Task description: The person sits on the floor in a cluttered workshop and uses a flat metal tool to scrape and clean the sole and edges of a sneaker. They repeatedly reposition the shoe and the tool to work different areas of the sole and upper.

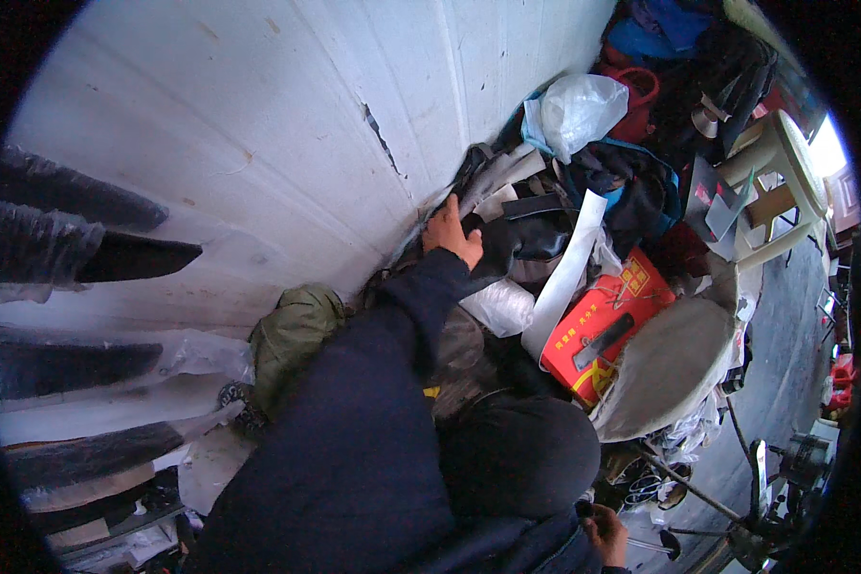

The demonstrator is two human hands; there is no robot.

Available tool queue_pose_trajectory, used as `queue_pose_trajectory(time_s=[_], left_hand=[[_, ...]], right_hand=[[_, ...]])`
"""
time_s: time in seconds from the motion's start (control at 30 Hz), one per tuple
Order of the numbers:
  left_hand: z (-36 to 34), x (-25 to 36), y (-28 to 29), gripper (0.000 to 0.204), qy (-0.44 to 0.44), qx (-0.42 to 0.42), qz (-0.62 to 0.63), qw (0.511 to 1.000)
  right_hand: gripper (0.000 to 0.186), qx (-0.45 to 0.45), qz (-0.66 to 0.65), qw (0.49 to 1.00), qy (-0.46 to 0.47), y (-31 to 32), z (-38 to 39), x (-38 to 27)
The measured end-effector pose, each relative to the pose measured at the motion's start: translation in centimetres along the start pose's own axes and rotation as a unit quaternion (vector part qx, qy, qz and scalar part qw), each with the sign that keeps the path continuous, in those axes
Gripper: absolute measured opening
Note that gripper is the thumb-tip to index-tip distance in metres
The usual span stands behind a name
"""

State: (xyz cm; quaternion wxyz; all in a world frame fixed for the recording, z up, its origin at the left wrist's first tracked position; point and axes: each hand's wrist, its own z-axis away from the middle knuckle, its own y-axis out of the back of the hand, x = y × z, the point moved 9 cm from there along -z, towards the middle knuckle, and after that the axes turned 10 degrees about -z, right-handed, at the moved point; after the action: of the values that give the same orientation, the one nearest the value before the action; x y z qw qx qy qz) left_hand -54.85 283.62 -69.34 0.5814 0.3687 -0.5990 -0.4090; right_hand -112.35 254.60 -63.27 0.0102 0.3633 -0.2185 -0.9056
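My left arm, in a dark sleeve, stretches up to the pile against the white wall. There my left hand [447,234] is open, with its index finger and thumb apart. It rests at dark material beside a black curved piece [521,239]; its other fingers are hidden. At the lower edge my right hand [605,536] is closed around something small and dark that I cannot make out. Right of my left hand lie a clear plastic bundle [500,307], a curved white strip [566,277] and a red box [607,325].
Black plastic-wrapped pieces [77,368] stick out at the left, near an olive bag [301,330]. A pale round cushion-like piece [665,368] leans beside the box. Farther right stand a cream stool [794,163] and metal legs [703,497]. A white plastic bag [584,110] tops the pile.
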Motion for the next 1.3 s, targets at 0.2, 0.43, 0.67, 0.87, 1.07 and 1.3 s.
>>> queue_pose_trajectory(time_s=[0.2,0.43,0.67,0.87,1.07,1.3], left_hand=[[2.1,1.7,-3.5,0.068,-0.042,-0.124,-0.127,0.983],[2.5,1.8,-3.3,0.065,-0.046,-0.112,-0.148,0.981],[0.8,1.2,-2.4,0.067,-0.022,-0.08,-0.136,0.987],[-2.6,0.6,-1.9,0.067,-0.032,-0.039,-0.13,0.99],[-6.2,-2.6,-2.0,0.038,0.056,-0.033,-0.059,0.996],[-4.8,-2.0,-2.7,0.042,0.021,-0.027,-0.008,0.999]], right_hand=[[0.033,-0.006,0.035,0.999,-0.007,-0.4,0.2,-2.5],[0.036,-0.001,0.079,0.997,-0.008,0.0,-0.4,-0.5],[0.037,-0.023,-0.005,0.999,-0.029,-0.5,-0.1,0.4],[0.036,-0.012,-0.018,0.998,-0.057,-0.6,0.6,-2.1],[0.037,-0.007,-0.021,0.999,-0.048,-0.5,1.0,-2.4],[0.037,-0.016,-0.039,0.997,-0.057,-0.6,0.5,-0.4]])
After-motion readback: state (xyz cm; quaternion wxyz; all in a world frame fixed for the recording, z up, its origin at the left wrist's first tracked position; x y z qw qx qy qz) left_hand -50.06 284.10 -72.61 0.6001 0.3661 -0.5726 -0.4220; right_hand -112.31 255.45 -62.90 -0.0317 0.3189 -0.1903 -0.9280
